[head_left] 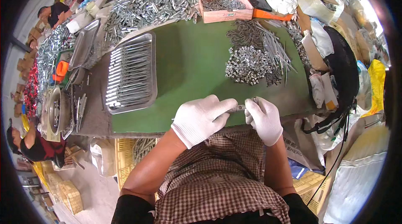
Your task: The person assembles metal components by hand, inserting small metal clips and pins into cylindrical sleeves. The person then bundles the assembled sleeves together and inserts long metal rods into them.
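At the near edge of the green work mat point(188, 69), my two white-gloved hands meet around a small metal part point(239, 108). My left hand point(202, 118) is closed on its left side, and a thin rod tip shows beyond this hand's outer edge. My right hand point(265, 120) pinches at the right end of the part; the fingers hide much of it. Just beyond my right hand lie a heap of small silver metal pieces point(248, 65), a heap of dark small parts point(245, 33) and a bundle of thin metal rods point(278, 48).
To the left, a metal tray point(153, 79) holds a row of rod-like parts. A large pile of metal tubes point(157, 0) and a pink box point(226, 16) of small parts stand at the back. A black bag point(341, 65) hangs at the right. Other people sit at far left.
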Demonstrator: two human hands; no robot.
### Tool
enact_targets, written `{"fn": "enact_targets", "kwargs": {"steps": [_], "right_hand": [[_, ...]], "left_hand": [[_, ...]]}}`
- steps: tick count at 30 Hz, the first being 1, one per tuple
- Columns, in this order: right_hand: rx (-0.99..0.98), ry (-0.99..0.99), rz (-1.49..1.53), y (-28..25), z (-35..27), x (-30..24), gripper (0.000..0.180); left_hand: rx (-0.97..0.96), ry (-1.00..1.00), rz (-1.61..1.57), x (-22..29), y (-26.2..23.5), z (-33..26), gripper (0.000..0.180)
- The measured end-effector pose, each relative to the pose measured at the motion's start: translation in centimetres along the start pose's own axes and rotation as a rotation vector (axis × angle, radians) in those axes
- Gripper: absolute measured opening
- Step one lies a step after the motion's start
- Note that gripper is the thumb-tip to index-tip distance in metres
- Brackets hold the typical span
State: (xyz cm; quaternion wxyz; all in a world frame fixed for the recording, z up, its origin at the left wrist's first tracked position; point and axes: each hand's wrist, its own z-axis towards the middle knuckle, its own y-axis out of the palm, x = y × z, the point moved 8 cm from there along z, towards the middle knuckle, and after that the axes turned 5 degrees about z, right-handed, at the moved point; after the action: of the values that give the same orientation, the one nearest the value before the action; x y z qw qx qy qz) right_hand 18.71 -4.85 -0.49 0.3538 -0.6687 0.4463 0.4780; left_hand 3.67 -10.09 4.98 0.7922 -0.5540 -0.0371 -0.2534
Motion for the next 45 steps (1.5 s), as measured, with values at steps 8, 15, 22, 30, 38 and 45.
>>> {"fn": "enact_targets", "kwargs": {"steps": [8,15,22,30,38,45], "right_hand": [[0.158,-0.603,-0.42,-2.2,1.1,-3.9,0.016],[0.169,-0.58,-1.136,1.0,7.1,-7.4,0.014],[0.09,-0.471,-1.441,2.4,10.7,-6.6,0.014],[0.08,-0.657,-0.943,0.2,5.5,-7.7,0.015],[0.082,-0.597,-0.699,-0.1,-0.6,-3.0,0.009],[0.064,-0.717,-0.877,0.4,-1.1,-3.5,0.009]], "left_hand": [[-0.056,-0.043,0.133,0.7,1.1,-0.2,0.022],[-0.209,-0.16,0.23,0.7,3.9,0.1,0.017],[-0.18,-0.132,0.186,0.9,3.8,0.3,0.017],[-0.193,-0.144,0.161,0.5,3.8,0.1,0.018],[-0.116,-0.119,0.196,1.6,3.6,0.2,0.019],[-0.155,-0.151,0.216,1.5,3.8,-0.1,0.022]]}}
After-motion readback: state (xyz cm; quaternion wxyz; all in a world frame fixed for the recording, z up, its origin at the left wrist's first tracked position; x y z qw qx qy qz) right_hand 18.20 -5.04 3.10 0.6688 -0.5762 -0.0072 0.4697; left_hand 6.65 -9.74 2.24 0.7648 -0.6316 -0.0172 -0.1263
